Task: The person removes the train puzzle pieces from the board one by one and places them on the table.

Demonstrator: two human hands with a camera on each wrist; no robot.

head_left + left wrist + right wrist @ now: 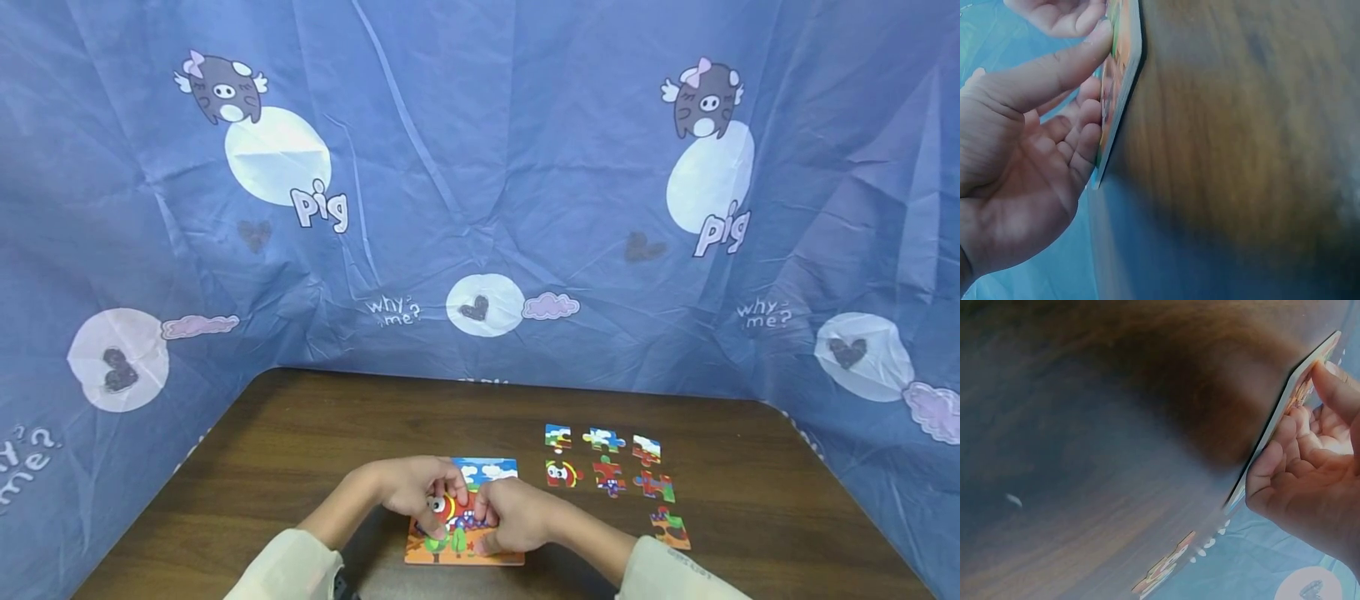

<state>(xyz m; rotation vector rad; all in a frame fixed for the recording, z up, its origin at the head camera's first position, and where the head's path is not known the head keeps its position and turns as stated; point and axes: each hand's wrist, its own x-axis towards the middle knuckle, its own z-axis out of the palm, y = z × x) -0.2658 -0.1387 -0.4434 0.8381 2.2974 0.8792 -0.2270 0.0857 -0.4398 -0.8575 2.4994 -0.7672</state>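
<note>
A colourful picture-puzzle board [487, 471] lies on the brown table, with a red cartoon figure, sky and orange ground printed on it. My left hand [416, 493] reaches over its left side. In the left wrist view the thumb [1054, 75] of that hand touches the picture side, and bent fingertips rest lower on the same face. From the right, my right hand [517, 515] rests thumb and fingers on the board's right half. The right wrist view has its fingers [1266, 462] bent against the board [1272, 425]. No loose piece shows between the fingers of either hand.
Several loose jigsaw pieces [609, 477] lie in spaced rows to the right of the board, the closest one [670, 527] near the right forearm. A blue printed cloth [480, 208] hangs behind and beside the wooden table [337, 417].
</note>
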